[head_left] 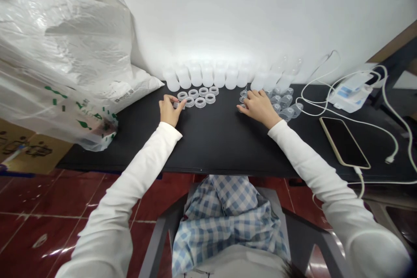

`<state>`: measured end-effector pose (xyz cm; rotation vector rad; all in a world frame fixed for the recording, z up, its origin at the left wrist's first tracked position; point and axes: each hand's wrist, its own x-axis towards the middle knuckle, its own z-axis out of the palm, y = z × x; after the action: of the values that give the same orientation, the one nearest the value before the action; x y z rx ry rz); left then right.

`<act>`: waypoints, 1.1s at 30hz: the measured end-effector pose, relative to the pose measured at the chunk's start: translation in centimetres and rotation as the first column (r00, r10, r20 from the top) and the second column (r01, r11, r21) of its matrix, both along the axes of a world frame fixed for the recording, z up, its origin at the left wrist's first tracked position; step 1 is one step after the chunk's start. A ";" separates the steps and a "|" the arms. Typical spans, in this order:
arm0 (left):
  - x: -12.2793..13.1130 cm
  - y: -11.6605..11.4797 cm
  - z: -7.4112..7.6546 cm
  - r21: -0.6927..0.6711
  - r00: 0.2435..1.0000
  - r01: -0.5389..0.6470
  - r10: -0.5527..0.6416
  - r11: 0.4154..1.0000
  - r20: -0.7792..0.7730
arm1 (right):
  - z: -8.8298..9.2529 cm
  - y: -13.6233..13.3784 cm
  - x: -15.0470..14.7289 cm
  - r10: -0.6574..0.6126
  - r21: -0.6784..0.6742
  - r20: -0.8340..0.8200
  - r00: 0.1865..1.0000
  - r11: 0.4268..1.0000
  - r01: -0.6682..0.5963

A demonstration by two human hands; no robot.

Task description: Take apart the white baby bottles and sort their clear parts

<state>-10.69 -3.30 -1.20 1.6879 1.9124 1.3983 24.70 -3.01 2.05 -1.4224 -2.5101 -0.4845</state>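
teats (286,101) partly hidden by right hand (259,107), bag (65,26) cut off at left, label (125,95) unreadable

White cable (361,181) plugged into phone (345,142); power strip (349,93) beyond; white plastic bag (74,34) at left, cardboard box (48,156) nearby.

White wall (260,17), red tiled floor (48,200)

Eight clear rings (200,106), ten whitish bottles (219,77), two plastic bags (65,39), one cardboard box (42,152), one phone (347,141) and one white power strip (348,95) can be counted. The clear domed pieces (286,101) seem to number at least six, some being hidden behind the right hand (259,107).
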 end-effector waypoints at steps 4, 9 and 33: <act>0.0 0.0 -0.6 -0.053 1.000 0.004 -0.005 0.999 -0.010 | 0.0 0.4 0.2 -0.019 0.020 -0.021 1.000 1.000 0.020; -0.3 -0.1 -1.2 -0.055 0.999 0.006 -0.009 0.998 -0.044 | 3.5 1.4 2.0 -0.193 0.093 -0.233 0.953 0.971 0.219; 3.4 -1.4 -1.6 0.276 0.961 0.121 -0.043 0.953 -0.274 | 9.0 6.6 6.8 -0.401 -0.070 -0.444 0.801 0.907 0.415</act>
<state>-7.33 -4.71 -2.76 2.1659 1.8058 1.5505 31.54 3.58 11.02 -1.8279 -1.8267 -0.2182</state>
